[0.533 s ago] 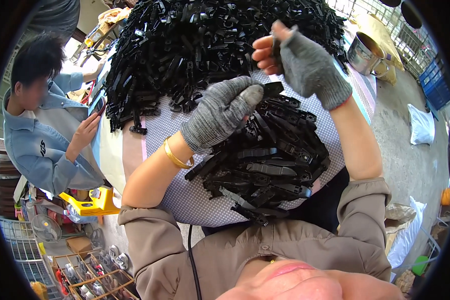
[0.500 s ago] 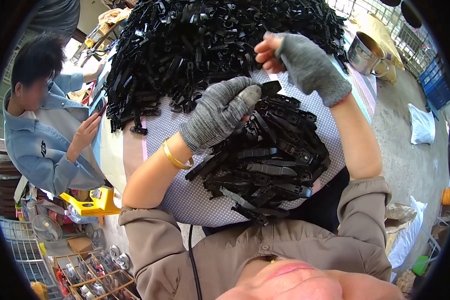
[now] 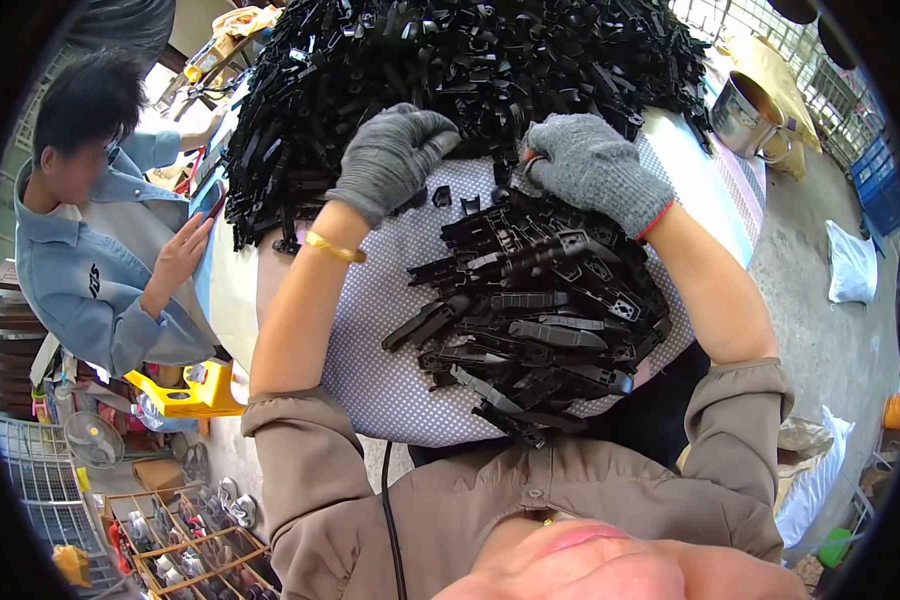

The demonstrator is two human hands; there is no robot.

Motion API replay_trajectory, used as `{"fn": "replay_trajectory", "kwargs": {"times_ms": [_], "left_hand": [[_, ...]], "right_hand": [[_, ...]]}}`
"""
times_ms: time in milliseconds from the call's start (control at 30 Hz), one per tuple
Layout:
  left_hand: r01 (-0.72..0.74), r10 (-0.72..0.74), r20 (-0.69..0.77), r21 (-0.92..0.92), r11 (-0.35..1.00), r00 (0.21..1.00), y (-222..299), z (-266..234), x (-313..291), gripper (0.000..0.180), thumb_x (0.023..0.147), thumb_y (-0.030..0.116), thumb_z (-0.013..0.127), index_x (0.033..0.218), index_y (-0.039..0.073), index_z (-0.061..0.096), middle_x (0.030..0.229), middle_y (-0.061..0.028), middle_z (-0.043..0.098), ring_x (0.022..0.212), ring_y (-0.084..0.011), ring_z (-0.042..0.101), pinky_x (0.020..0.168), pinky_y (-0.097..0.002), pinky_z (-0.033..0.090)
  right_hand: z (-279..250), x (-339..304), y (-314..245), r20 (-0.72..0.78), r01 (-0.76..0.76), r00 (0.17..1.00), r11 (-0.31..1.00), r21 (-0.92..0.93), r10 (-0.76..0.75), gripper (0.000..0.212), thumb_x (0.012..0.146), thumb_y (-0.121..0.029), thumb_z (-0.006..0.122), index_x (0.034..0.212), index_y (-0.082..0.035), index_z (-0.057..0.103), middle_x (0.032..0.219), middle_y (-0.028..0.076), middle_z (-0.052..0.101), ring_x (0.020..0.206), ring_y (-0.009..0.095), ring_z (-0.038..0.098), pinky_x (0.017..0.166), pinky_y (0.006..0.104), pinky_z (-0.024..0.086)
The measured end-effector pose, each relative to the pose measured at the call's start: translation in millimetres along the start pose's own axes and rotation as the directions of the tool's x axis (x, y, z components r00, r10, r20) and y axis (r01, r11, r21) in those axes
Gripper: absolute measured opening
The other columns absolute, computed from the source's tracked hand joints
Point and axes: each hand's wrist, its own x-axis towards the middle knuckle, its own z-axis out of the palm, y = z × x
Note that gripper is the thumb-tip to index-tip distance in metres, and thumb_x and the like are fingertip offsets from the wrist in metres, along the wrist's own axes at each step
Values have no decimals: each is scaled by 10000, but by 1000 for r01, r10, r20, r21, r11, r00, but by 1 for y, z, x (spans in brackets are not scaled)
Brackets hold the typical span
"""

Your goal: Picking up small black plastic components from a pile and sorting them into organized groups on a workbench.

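Both my hands wear grey knit gloves at the pile's near edge. My left hand (image 3: 395, 160) has its fingers bent together beside the large heap of black plastic parts (image 3: 420, 60); whatever they hold is hidden. To its right, my right hand (image 3: 595, 170) is curled with its fingertips tucked under, over a few black pieces, and I cannot make out what is in it. Below the right hand lies a smaller pile of long black plastic parts (image 3: 550, 325). Small loose black pieces (image 3: 442, 196) lie between the hands on the dotted tablecloth (image 3: 360, 330).
A metal mug (image 3: 745, 115) stands at the table's right edge. At the left sits another person (image 3: 100, 240) in a light blue jacket, holding a phone (image 3: 213, 200). A yellow plastic stool (image 3: 195, 390), a fan (image 3: 95, 438) and a shoe rack (image 3: 185, 540) are lower left.
My left hand has moved up and left from the smaller pile to the large heap, no longer showing a black part. My right hand has come down toward the smaller pile, its fingers curling under.
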Motion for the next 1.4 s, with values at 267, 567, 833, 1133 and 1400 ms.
{"fn": "replay_trajectory", "kwargs": {"times_ms": [267,567,833,1133,1400], "left_hand": [[-31,-74,199,478,878,977,13,29,5,270,761,264,651,1012,171,616,1022,-67,558,1017,-283,524,863,-387,463],[-57,-80,249,497,866,965,11,31,3,280,773,246,624,1008,101,581,1020,-98,580,1011,-305,532,842,-397,465],[-95,81,54,375,922,995,0,22,-1,289,823,204,597,1088,91,566,973,-92,630,907,-262,592,800,-356,485],[451,-143,430,-871,193,891,26,10,-3,283,886,189,576,1118,27,575,834,-50,630,623,-73,563,521,-181,471],[405,-181,367,-743,532,912,39,7,-6,319,881,211,594,1124,6,577,717,9,589,590,-27,521,498,-175,448]], "right_hand": [[-1,-10,-1,-80,65,993,978,-198,-82,201,770,-224,583,873,-53,605,836,131,587,849,312,577,762,397,467],[-11,0,-3,38,-159,987,983,88,157,175,773,-184,584,827,-29,642,816,142,627,796,272,613,729,348,483],[-4,4,16,60,-271,937,607,747,345,200,843,-197,594,892,-13,657,718,24,603,637,95,548,608,247,470],[-11,-1,8,156,-263,914,254,931,376,200,847,-216,606,914,-30,633,766,53,640,647,99,574,588,229,474],[-16,-4,2,207,-313,899,234,921,386,202,823,-237,631,867,-39,625,773,58,647,654,108,592,590,239,486]]}}
